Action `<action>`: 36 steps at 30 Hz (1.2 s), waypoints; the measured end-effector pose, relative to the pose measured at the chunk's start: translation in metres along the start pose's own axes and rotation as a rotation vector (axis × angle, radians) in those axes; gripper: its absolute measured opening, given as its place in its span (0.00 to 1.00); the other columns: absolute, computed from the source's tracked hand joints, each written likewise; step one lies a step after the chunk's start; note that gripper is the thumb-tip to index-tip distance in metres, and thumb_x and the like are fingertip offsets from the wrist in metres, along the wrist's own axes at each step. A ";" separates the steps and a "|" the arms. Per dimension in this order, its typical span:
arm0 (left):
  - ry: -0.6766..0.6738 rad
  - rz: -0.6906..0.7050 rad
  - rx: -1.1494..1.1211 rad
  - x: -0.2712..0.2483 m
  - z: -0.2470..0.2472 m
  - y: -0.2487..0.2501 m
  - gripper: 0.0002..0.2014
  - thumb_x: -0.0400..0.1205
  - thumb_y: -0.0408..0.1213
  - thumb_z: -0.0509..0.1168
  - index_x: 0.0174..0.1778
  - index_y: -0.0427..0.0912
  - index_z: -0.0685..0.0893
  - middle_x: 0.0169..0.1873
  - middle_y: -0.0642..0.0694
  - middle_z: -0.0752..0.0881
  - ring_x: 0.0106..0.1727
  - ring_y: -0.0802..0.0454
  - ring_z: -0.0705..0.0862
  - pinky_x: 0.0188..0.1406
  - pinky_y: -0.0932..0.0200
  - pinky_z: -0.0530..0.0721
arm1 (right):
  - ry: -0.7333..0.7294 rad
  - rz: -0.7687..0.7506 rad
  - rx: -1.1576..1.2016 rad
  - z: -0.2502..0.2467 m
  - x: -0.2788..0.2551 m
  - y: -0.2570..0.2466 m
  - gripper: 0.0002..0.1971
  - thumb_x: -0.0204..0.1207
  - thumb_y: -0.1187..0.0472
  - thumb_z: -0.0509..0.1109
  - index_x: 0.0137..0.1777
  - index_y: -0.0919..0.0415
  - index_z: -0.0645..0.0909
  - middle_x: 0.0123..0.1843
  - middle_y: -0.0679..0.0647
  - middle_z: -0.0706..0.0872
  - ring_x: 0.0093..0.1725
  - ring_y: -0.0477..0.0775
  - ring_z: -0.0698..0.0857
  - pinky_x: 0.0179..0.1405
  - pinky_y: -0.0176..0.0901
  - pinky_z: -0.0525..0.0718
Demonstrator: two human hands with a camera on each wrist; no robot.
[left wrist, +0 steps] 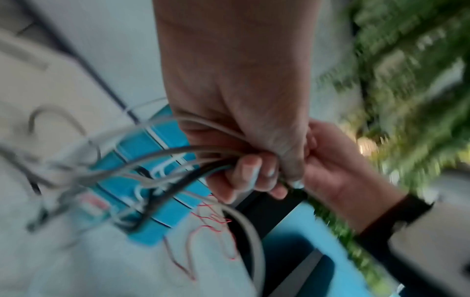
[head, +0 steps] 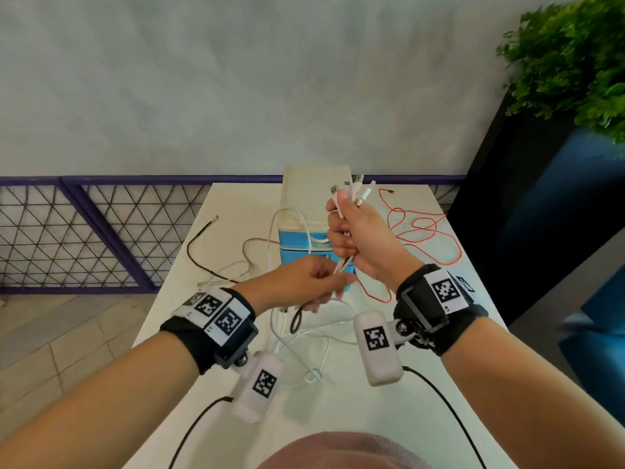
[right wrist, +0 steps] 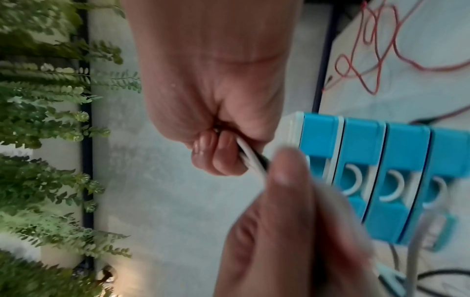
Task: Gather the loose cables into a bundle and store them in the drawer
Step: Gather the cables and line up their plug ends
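1. While your hands work above the desk (head: 389, 418), the gathering looks about half done by my reading: several cables are in hand, but others lie loose.
2. At the left of the desk, a dark cable (head: 196, 252) and a pale cable (head: 248, 262) lie slack and uncollected, their loops trailing toward the middle.
3. Your left hand (head: 304, 282) has its fingers curled round the strands just under your right fist, pinching the white and black cords where they hang down; the left wrist view shows them fanning out from that grip.
4. The bundle (head: 351, 198) stands close to upright, its long axis running from the plugs at the top, which point up and away from you, down to tails drooping onto the desk.
5. Behind the hands, the blue drawer unit (head: 297, 242) sits at the desk's far middle; the right wrist view shows its drawers (right wrist: 361, 156) all pushed in, so opening one is left to do.
6. Your right hand (head: 358, 238) is a tight fist round the bundle's upper part.
7. At the right, a red cable (head: 422, 228) sprawls in loose loops, untouched, and needs adding before storing.
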State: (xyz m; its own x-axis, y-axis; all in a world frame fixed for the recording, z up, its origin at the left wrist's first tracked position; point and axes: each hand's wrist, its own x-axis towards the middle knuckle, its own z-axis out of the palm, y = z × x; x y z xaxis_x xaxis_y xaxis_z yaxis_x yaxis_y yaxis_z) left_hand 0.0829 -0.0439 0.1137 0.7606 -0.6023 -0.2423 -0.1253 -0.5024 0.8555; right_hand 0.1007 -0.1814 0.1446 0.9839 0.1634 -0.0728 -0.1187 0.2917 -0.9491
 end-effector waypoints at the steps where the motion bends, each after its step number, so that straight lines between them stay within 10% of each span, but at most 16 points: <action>1: -0.012 -0.031 0.085 -0.001 -0.002 -0.006 0.16 0.82 0.52 0.63 0.37 0.43 0.79 0.20 0.55 0.76 0.20 0.55 0.74 0.31 0.57 0.80 | 0.022 -0.007 -0.014 -0.005 0.000 0.000 0.15 0.89 0.51 0.52 0.44 0.59 0.71 0.23 0.46 0.63 0.17 0.42 0.59 0.14 0.32 0.57; 10: -0.042 -0.074 0.470 -0.003 -0.013 -0.041 0.18 0.80 0.49 0.63 0.32 0.38 0.81 0.20 0.51 0.84 0.23 0.60 0.80 0.27 0.74 0.76 | 0.183 -0.019 -0.299 -0.029 -0.002 0.010 0.15 0.88 0.50 0.52 0.46 0.58 0.73 0.22 0.45 0.66 0.19 0.44 0.62 0.16 0.35 0.63; 17: -0.024 -0.158 0.695 -0.012 -0.027 -0.084 0.08 0.80 0.43 0.63 0.37 0.45 0.75 0.34 0.48 0.81 0.33 0.54 0.76 0.31 0.61 0.70 | 0.304 -0.054 -0.350 -0.049 -0.003 0.000 0.17 0.88 0.49 0.52 0.44 0.57 0.74 0.20 0.43 0.68 0.18 0.43 0.64 0.17 0.35 0.62; 24: 0.126 -0.266 0.861 -0.032 -0.052 -0.132 0.21 0.86 0.51 0.53 0.74 0.49 0.72 0.57 0.43 0.87 0.57 0.44 0.84 0.47 0.58 0.74 | 0.355 -0.107 -0.256 -0.060 0.005 -0.011 0.16 0.88 0.48 0.52 0.44 0.56 0.72 0.17 0.41 0.68 0.15 0.41 0.63 0.15 0.33 0.61; 29: 0.179 -0.260 0.939 -0.040 -0.062 -0.145 0.17 0.83 0.54 0.55 0.50 0.45 0.81 0.36 0.49 0.85 0.34 0.52 0.79 0.42 0.57 0.72 | 0.552 -0.323 -0.154 -0.057 0.005 -0.022 0.17 0.89 0.54 0.50 0.40 0.56 0.72 0.16 0.41 0.66 0.15 0.41 0.63 0.16 0.31 0.61; 32: 0.120 -0.346 0.902 -0.044 -0.068 -0.152 0.11 0.80 0.56 0.59 0.44 0.53 0.76 0.39 0.54 0.84 0.36 0.59 0.74 0.63 0.51 0.69 | 0.583 -0.407 -0.048 -0.057 0.001 -0.028 0.17 0.89 0.55 0.49 0.39 0.56 0.71 0.18 0.42 0.64 0.16 0.42 0.62 0.16 0.32 0.58; 36: 0.032 -0.369 0.724 -0.032 -0.058 -0.124 0.57 0.59 0.72 0.70 0.80 0.49 0.57 0.76 0.54 0.70 0.76 0.52 0.68 0.81 0.42 0.49 | 0.428 -0.319 -0.050 -0.041 0.003 -0.012 0.18 0.89 0.52 0.49 0.39 0.56 0.70 0.19 0.41 0.63 0.16 0.43 0.60 0.16 0.31 0.57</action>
State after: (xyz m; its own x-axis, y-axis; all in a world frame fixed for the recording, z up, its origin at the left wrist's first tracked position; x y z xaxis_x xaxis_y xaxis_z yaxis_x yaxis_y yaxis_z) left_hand 0.1105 0.0736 0.0421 0.8498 -0.3070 -0.4285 -0.2354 -0.9483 0.2128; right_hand 0.1105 -0.2233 0.1430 0.9379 -0.3278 0.1135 0.1918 0.2175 -0.9570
